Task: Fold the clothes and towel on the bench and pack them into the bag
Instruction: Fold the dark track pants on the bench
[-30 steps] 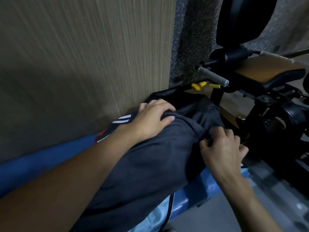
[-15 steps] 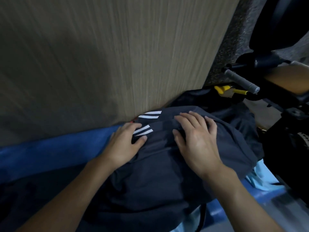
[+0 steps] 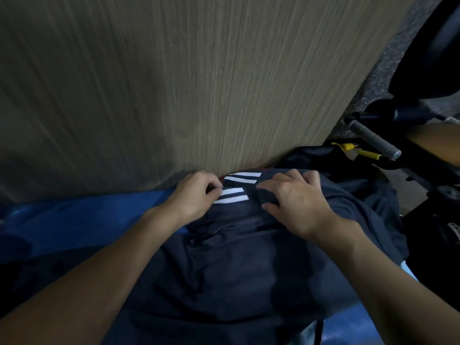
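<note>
Container: dark folds point(image 3: 311, 155) are lying at the far R end of the desk point(image 3: 74, 220), by the wall point(image 3: 174, 83). Cannot tell whether bag or more cloth; the inside is being hidden.
Task item: dark garment point(image 3: 249, 257) is being held down on the blue desk, its far edge against the wood-grain wall.
L hand point(image 3: 196, 195): fingers curled. Garment's far edge is being pinched betw. thumb & fingertips, just left of the white stripes point(image 3: 234, 195).
R hand point(image 3: 296, 197): fingers bent & clenched. A fold of the garment is being gripped just right of the stripes.
Other cloth: pale blue cloth point(image 3: 409, 270) is being covered by the garment, w/ only bits showing at R edge & bottom.
Counts: 2 hands; 1 dark garment; 2 groups of stripes; 1 pale blue cloth.
Beside desk: gym machine point(image 3: 428, 46) w/ 1 grey grip bar point(image 3: 373, 140) & 1 yellow pin point(image 3: 361, 151).
</note>
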